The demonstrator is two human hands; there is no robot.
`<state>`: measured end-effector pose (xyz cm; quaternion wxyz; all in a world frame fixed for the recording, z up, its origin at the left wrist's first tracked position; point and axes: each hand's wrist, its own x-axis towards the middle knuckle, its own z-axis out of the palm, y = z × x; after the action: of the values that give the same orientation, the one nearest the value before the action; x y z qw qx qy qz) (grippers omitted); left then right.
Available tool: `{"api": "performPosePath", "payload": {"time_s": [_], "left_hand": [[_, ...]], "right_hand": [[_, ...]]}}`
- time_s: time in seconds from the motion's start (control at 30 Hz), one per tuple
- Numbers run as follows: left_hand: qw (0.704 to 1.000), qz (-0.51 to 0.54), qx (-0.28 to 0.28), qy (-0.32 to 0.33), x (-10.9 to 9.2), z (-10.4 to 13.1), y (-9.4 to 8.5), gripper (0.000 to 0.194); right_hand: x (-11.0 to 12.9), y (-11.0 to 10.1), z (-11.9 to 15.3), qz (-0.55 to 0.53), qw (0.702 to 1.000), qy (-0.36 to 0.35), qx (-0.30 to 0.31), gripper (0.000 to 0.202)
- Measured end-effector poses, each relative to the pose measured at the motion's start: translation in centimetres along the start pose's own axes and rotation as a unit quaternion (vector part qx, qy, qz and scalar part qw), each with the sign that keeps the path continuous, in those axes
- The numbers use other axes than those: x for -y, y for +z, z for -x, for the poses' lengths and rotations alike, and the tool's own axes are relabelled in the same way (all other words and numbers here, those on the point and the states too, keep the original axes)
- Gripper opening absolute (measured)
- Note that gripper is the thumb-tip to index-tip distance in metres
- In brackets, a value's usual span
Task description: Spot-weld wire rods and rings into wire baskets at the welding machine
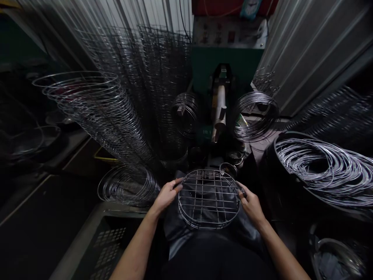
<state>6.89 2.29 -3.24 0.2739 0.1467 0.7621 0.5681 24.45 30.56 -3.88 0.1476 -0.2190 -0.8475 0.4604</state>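
A round wire basket (208, 198) with a grid of crossed wires facing up is held level above my lap. On its left rim, my left hand (168, 196) pinches the wire between thumb and fingers. Opposite it, my right hand (250, 203) is closed on the right rim, with a dark ring or band showing on one finger. Beyond the basket stands a green machine (227, 54) with a pale, rod-like arm (220, 105) pointing toward me. A dark apron (210, 252) covers my lap under the basket.
Tall stacks of wire rings (101, 109) lean at the left. Loose wire hoops (256, 116) hang beside the machine. A black tub (279, 167) full of wire rings (323, 167) stands at the right. A plastic crate (107, 241) sits at lower left, a metal bowl (340, 256) at lower right.
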Motion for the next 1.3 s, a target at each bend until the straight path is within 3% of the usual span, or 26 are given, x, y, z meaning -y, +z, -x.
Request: {"api": "performPosePath", "payload": {"time_s": [0.23,0.37,0.47,0.53,0.67,0.77,0.87,0.97,1.17,1.3], "left_hand": [[0.995,-0.099,-0.022,0.016,1.0,0.7,0.4,0.051],[0.991,-0.127,0.04,0.02,0.8,1.4,0.0,0.061],[0.99,-0.095,0.105,-0.007,0.4,2.2,-0.4,0.091],[0.992,-0.045,0.111,-0.032,0.2,2.6,-0.4,0.103],[0.993,0.039,0.089,-0.067,-0.1,2.8,0.0,0.106],[0.994,0.031,0.089,-0.054,0.1,2.9,0.1,0.103],[0.995,-0.023,0.089,-0.023,0.8,3.0,-0.1,0.104],[0.987,-0.141,0.081,0.01,1.4,3.2,-0.2,0.112],[0.917,-0.394,0.07,0.004,0.0,3.9,0.5,0.115],[0.895,-0.438,0.085,0.03,-1.4,3.6,-0.1,0.111]], "right_hand": [[-0.5,-0.3,-0.2,-0.002,0.999,-0.002,0.034,0.044],[-0.7,-1.3,-0.2,-0.038,0.994,0.01,0.099,0.056],[-0.7,-1.9,-0.1,-0.073,0.984,0.033,0.162,0.073],[-0.6,-2.0,0.0,-0.087,0.98,0.051,0.171,0.073],[-0.3,-1.8,0.2,-0.112,0.976,0.068,0.172,0.072],[-0.2,-1.9,0.2,-0.109,0.976,0.06,0.181,0.078],[-0.3,-2.0,0.0,-0.106,0.975,0.057,0.186,0.08],[-0.4,-2.0,0.1,-0.102,0.974,0.067,0.19,0.081],[-0.6,-1.7,0.9,-0.098,0.974,0.09,0.185,0.081],[-0.7,-2.1,0.5,-0.168,0.967,0.114,0.152,0.075]]}}
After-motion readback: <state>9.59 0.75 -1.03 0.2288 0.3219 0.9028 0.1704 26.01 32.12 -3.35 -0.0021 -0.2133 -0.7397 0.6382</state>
